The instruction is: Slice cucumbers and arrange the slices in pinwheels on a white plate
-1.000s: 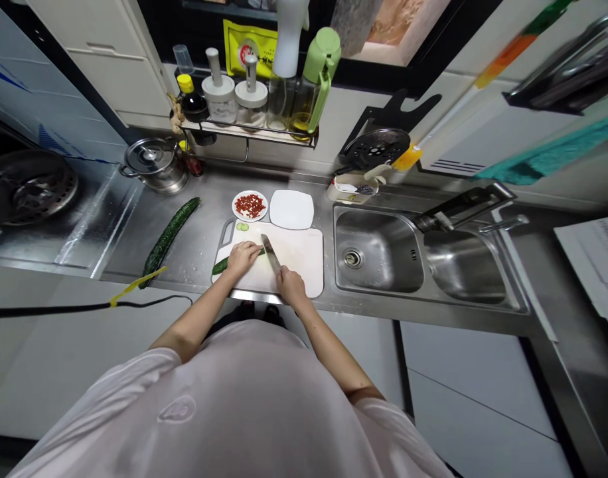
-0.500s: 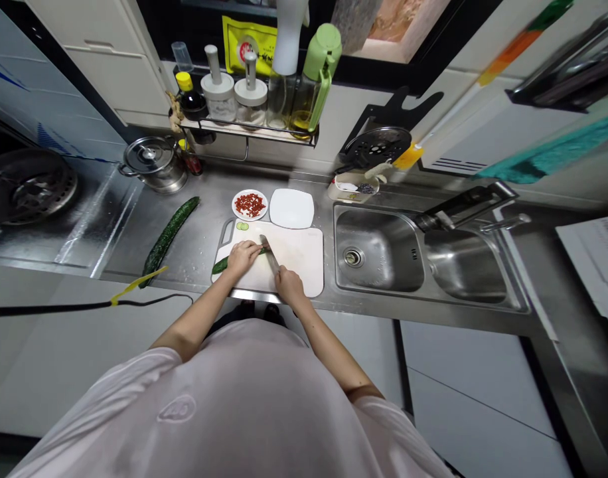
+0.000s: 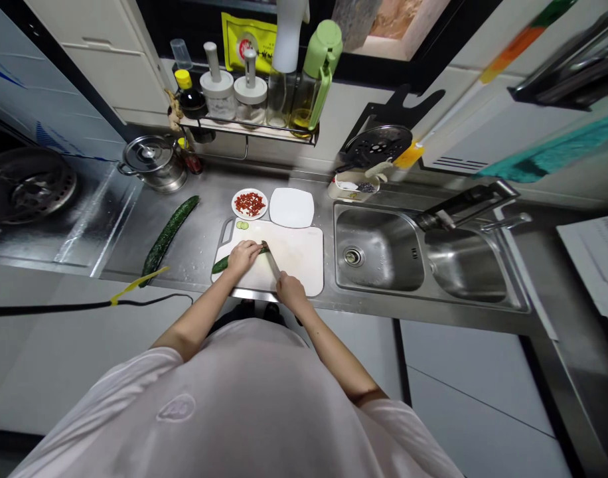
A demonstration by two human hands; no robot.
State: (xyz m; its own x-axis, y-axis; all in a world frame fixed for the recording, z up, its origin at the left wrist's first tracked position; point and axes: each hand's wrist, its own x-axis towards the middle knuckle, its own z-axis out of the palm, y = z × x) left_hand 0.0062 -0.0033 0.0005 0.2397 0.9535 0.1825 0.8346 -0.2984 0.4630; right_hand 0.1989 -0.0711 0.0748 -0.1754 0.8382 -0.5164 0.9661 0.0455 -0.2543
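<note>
On the white cutting board (image 3: 301,265) lies a piece of cucumber (image 3: 220,265), and my left hand (image 3: 243,257) is closed over it near its right end. My right hand (image 3: 291,292) grips the handle of a knife (image 3: 273,260), whose blade slants up and left to the cucumber's right end. A couple of pale cucumber slices (image 3: 242,225) rest at the board's upper left corner. The spot where blade and cucumber meet is partly hidden by my left fingers. A whole cucumber (image 3: 169,238) lies on the steel counter to the left.
Behind the board stand a plate of chopped red pieces (image 3: 249,204) and a white square plate (image 3: 292,207). A double sink (image 3: 378,249) is to the right. A lidded pot (image 3: 154,164) stands back left, below a shelf (image 3: 249,127) of jars and bottles. A black cable (image 3: 50,310) crosses at left.
My right hand and the knife have dropped slightly toward me, with the blade tip lower against the cucumber. My left hand keeps its place on the cucumber.
</note>
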